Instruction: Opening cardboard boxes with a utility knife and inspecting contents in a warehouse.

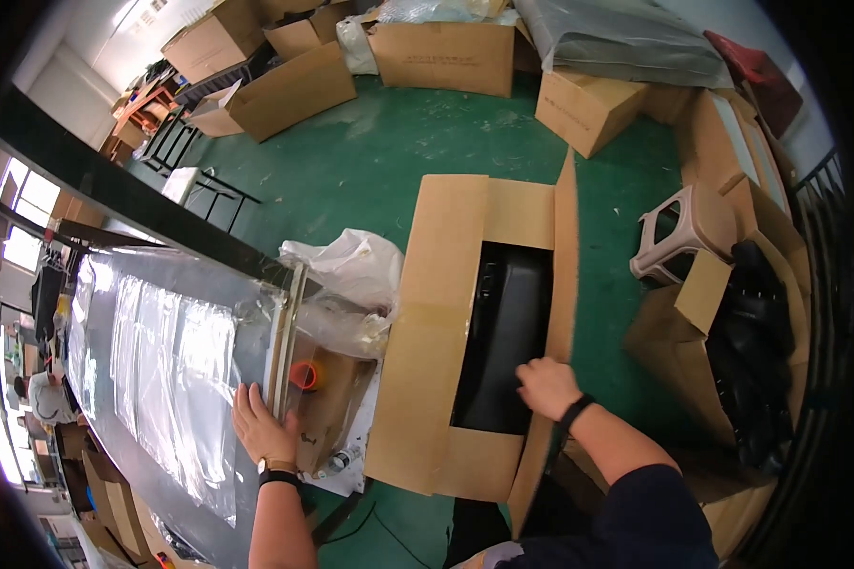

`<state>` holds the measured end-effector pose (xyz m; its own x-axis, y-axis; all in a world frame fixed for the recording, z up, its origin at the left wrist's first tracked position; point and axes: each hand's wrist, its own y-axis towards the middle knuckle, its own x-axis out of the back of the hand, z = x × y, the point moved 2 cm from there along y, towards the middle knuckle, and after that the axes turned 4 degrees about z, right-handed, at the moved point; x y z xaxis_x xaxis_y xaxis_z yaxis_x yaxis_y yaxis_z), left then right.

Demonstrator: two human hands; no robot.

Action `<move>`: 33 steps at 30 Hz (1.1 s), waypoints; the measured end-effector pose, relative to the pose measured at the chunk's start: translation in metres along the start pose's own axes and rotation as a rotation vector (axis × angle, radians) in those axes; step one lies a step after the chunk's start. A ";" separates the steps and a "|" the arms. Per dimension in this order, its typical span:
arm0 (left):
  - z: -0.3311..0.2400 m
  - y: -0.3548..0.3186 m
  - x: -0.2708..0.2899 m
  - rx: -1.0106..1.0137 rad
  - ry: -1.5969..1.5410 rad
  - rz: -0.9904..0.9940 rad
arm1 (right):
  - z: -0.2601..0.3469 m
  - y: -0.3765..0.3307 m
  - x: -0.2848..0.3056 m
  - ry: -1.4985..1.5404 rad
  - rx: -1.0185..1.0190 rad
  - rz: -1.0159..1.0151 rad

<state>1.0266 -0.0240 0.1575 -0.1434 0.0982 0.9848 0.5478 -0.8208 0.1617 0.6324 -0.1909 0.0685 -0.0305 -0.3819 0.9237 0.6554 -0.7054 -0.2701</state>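
Note:
An open cardboard box (pixel 425 341) stands in front of me, its left flap lying inward and its right flap (pixel 562 284) raised. Inside lies a long, smooth black moulded part (pixel 514 332), partly hidden by the flaps. My right hand (pixel 547 387) is at the opening's right side, fingers curled over the raised flap's inner edge beside the black part; what they grip is hidden. My left hand (pixel 264 429) rests with fingers stretched out on the near edge of a table (pixel 213 294) covered in clear plastic film (pixel 171 370), and holds nothing.
Between table and box are a white plastic bag (pixel 351 261) and an orange tape roll (pixel 306 376). A beige stool (pixel 697 228) stands right, behind a carton of black parts (pixel 750 341). More cartons (pixel 441 59) line the far side. A dark metal beam (pixel 133 190) crosses the left.

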 end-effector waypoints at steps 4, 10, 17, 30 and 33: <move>-0.003 -0.001 -0.001 0.030 0.010 0.008 | -0.069 -0.066 -0.001 -0.089 -0.152 -0.326; -0.010 0.002 -0.001 0.040 0.020 0.004 | -0.096 -0.099 -0.058 0.948 -0.807 -0.628; -0.002 -0.004 -0.011 0.039 0.047 0.026 | -0.107 -0.090 -0.074 1.022 -0.737 -0.142; -0.007 -0.009 0.007 0.100 0.020 0.058 | -0.185 -0.058 -0.025 0.667 -0.602 -0.292; -0.005 -0.005 0.007 0.067 0.031 0.044 | -0.195 -0.033 0.005 0.770 -0.585 -0.323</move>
<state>1.0186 -0.0220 0.1636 -0.1433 0.0446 0.9887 0.6082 -0.7841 0.1235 0.4632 -0.2856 0.0286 -0.7528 -0.2567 0.6061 0.0644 -0.9451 -0.3204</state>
